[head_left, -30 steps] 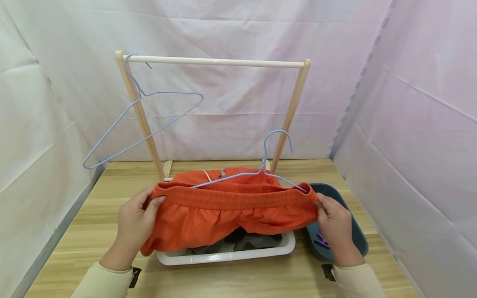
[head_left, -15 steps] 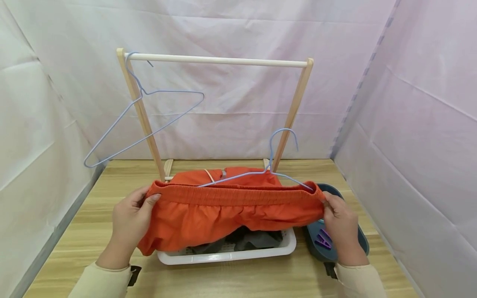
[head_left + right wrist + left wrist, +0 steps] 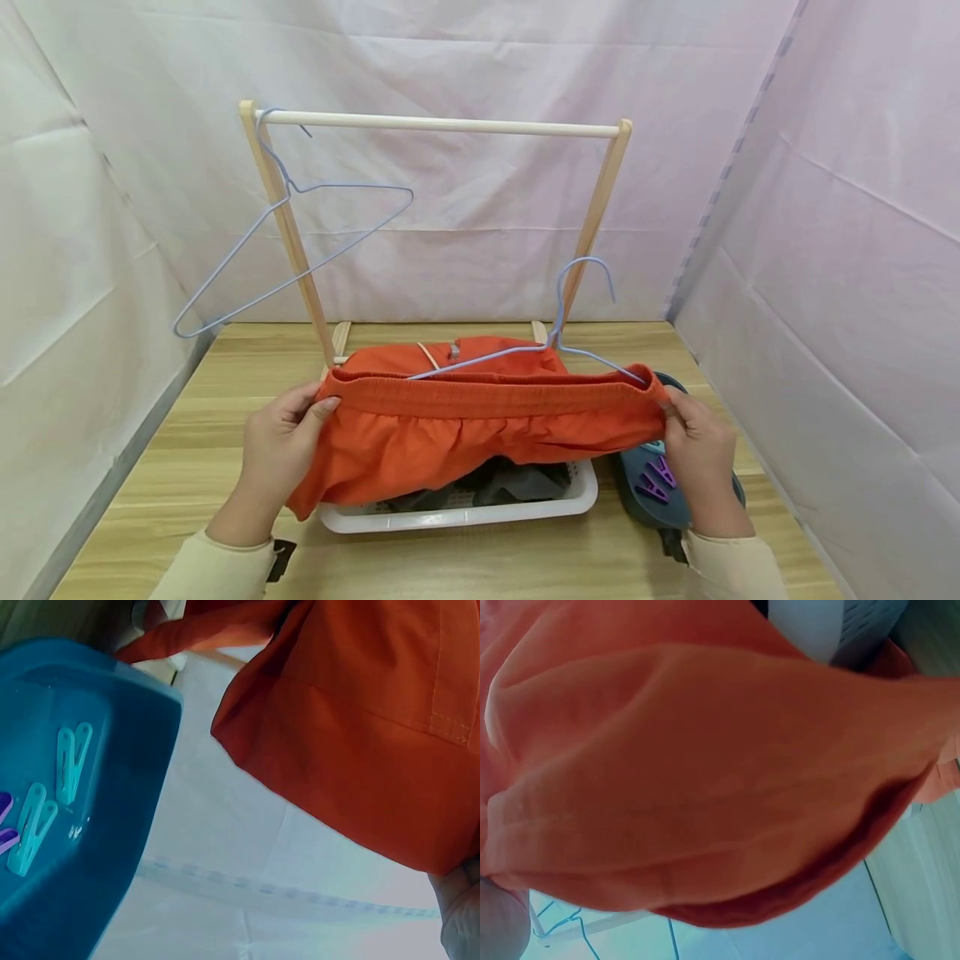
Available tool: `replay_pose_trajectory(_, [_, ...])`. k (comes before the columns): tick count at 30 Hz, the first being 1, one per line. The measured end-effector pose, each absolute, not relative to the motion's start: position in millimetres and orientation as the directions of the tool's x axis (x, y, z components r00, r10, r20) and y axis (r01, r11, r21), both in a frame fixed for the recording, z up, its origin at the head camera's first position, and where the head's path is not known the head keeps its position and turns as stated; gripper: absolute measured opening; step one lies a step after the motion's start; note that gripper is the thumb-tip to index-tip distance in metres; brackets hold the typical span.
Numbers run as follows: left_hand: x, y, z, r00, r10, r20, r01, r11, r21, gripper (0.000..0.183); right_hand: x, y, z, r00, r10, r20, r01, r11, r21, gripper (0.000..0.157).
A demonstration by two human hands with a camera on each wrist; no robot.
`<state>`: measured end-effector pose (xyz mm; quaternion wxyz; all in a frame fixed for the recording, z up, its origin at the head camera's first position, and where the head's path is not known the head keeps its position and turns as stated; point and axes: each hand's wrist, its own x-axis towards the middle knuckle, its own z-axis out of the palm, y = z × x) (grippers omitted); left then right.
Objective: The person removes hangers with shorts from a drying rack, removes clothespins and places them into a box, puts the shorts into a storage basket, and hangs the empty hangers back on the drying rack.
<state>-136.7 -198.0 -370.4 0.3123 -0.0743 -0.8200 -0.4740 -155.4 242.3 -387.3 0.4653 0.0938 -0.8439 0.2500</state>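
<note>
Orange shorts [image 3: 480, 433] with a gathered elastic waistband are stretched between my hands in the head view. My left hand [image 3: 281, 446] pinches the left end of the waistband, thumb on the near side. At the opposite end my right hand [image 3: 699, 446] grips the band. A blue wire hanger [image 3: 487, 359] sits inside the waist opening, its hook standing up toward the right and its lower part hidden by cloth. The left wrist view is mostly filled by a leg of the shorts [image 3: 727, 780]. In the right wrist view the cloth [image 3: 360, 750] hangs beside the basin.
Under the shorts is a white basket [image 3: 450, 518] with dark cloth [image 3: 517, 483]. A dark blue basin [image 3: 637, 492] at the right holds purple clothespins [image 3: 656, 479] and turquoise clothespins [image 3: 73, 763]. Behind stands a rack [image 3: 442, 124], with another blue hanger [image 3: 292, 275] at its left end.
My right hand has moved right with its end of the waistband, uncovering more of the purple clothespins. The hanger in the shorts has shifted right. My left hand went slightly left, then back right.
</note>
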Motion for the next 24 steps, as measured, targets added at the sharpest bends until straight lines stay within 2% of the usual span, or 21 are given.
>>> replay_pose_trajectory(7, [-128, -191, -377, -0.859, -0.148, 0.490, 0.371, 0.479, 0.796, 0.018, -155, 240, -387, -0.545, 0.074, 0.835, -0.394, 0.857, -0.333, 0.014])
replay_pose_trajectory(11, [-127, -190, -380, -0.857, -0.158, 0.490, 0.371, 0.470, 0.801, 0.018, -154, 241, -387, -0.550, 0.077, 0.832, -0.396, 0.852, -0.341, 0.016])
replay_pose_trajectory(18, [-126, -200, -378, -0.847, -0.165, 0.506, 0.337, 0.569, 0.750, 0.017, -153, 245, -388, -0.562, 0.076, 0.824, -0.391, 0.853, -0.345, 0.020])
replay_pose_trajectory(24, [-127, -207, -373, -0.854, -0.182, 0.487, 0.315, 0.564, 0.763, 0.017, -153, 248, -386, -0.552, 0.073, 0.830, -0.398, 0.852, -0.340, 0.021])
